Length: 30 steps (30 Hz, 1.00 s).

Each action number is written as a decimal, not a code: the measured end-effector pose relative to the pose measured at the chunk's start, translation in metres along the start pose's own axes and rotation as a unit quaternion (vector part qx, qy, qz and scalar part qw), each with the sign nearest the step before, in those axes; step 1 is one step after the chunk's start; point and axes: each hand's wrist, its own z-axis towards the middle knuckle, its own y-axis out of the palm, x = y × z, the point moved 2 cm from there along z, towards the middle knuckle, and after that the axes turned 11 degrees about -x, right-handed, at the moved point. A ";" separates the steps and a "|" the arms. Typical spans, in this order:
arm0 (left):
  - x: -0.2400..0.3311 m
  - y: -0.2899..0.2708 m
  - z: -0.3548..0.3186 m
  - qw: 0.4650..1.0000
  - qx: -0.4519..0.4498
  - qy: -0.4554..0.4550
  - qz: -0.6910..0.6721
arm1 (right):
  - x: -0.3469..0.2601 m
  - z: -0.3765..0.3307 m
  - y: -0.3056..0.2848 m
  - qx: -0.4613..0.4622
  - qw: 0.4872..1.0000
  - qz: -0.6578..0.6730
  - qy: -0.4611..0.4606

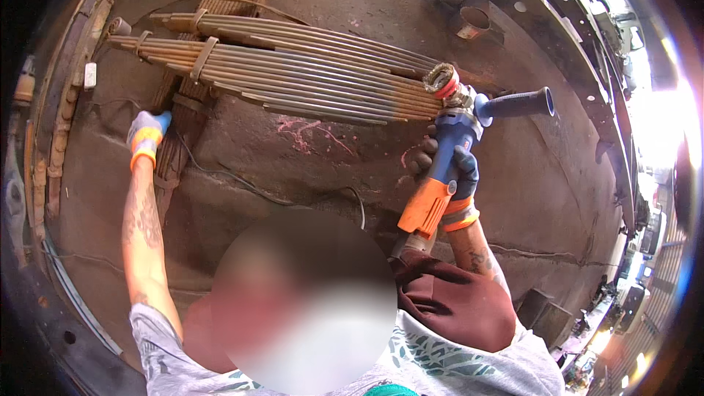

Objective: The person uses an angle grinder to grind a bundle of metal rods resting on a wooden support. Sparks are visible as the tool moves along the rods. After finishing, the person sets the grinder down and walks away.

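Note:
My right hand point(465, 176), in a dark glove with an orange cuff, grips the blue and orange body of an angle grinder point(447, 158). A wire cup brush point(441, 81) sits on its head, close to the right end of a stacked leaf spring point(323, 77). The grinder's side handle point(524, 106) sticks out to the right, with no hand on it. My left hand point(147, 132), in a grey glove with blue fingertips, is closed beside a second, upright leaf spring stack point(172, 154). What its fingers hold, if anything, is hidden.
A dark cable point(242, 182) snakes across the brown floor. A rusty cup-like piece point(474, 22) stands at the back right. A long holed metal beam point(565, 37) curves along the right. A small white block point(90, 75) lies at the left. The lower middle is blurred.

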 end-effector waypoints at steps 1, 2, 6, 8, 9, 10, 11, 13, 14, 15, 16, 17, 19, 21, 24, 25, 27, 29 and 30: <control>0.005 -0.005 0.007 1.000 0.013 -0.014 0.000 | 0.005 0.001 0.008 -0.029 0.999 0.014 -0.004; 0.002 -0.004 0.014 1.000 0.002 -0.003 0.016 | 0.008 0.001 0.012 -0.058 0.998 0.027 -0.005; -0.052 -0.003 0.052 0.953 -0.032 0.067 -0.292 | 0.011 -0.005 -0.016 0.061 0.989 -0.118 0.056; -0.069 -0.014 0.028 0.898 -0.042 0.165 -0.406 | 0.014 -0.006 -0.012 0.052 0.984 -0.159 0.061; -0.053 -0.034 -0.004 0.887 -0.047 0.218 -0.404 | 0.010 -0.005 -0.012 0.051 0.980 -0.186 0.055; -0.033 -0.052 -0.049 0.882 -0.073 0.216 -0.412 | 0.005 -0.010 -0.016 0.057 0.979 -0.194 0.032; -0.026 -0.064 -0.091 0.875 -0.097 0.210 -0.426 | 0.002 -0.013 -0.022 0.068 0.975 -0.206 0.038; -0.073 -0.077 -0.133 0.864 -0.098 0.236 -0.434 | 0.006 -0.011 -0.030 0.079 0.970 -0.222 0.061; -0.082 -0.079 -0.157 0.866 -0.109 0.221 -0.436 | 0.007 -0.006 -0.029 0.076 0.970 -0.218 0.069; -0.089 -0.083 -0.185 0.871 -0.115 0.204 -0.432 | 0.009 -0.002 -0.029 0.073 0.972 -0.210 0.078; -0.092 -0.078 -0.210 0.874 -0.121 0.199 -0.427 | 0.011 0.001 -0.026 0.067 0.977 -0.186 0.080; -0.089 -0.072 -0.232 0.879 -0.126 0.191 -0.418 | 0.016 0.003 -0.024 0.061 0.982 -0.157 0.084; -0.064 -0.046 -0.272 0.885 -0.148 0.186 -0.402 | 0.013 -0.004 -0.055 0.036 0.990 -0.109 0.085; -0.059 -0.030 -0.306 0.892 -0.281 0.176 -0.309 | 0.021 -0.001 -0.016 0.060 0.991 -0.062 0.106; -0.033 0.000 -0.331 0.841 -0.385 0.318 -0.207 | 0.022 -0.007 -0.016 0.026 0.995 -0.052 0.079; -0.014 -0.011 -0.336 0.832 -0.419 0.335 -0.139 | 0.021 -0.008 -0.014 0.028 0.996 -0.054 0.068; -0.007 -0.012 -0.332 0.837 -0.435 0.331 -0.028 | 0.020 -0.006 -0.017 0.022 0.994 -0.067 0.085; -0.016 -0.021 -0.300 0.872 -0.372 0.317 0.032 | 0.014 -0.006 -0.018 0.019 0.992 -0.070 0.102; -0.023 -0.023 -0.268 0.905 -0.333 0.262 0.049 | 0.005 -0.009 -0.030 0.064 0.988 -0.127 0.057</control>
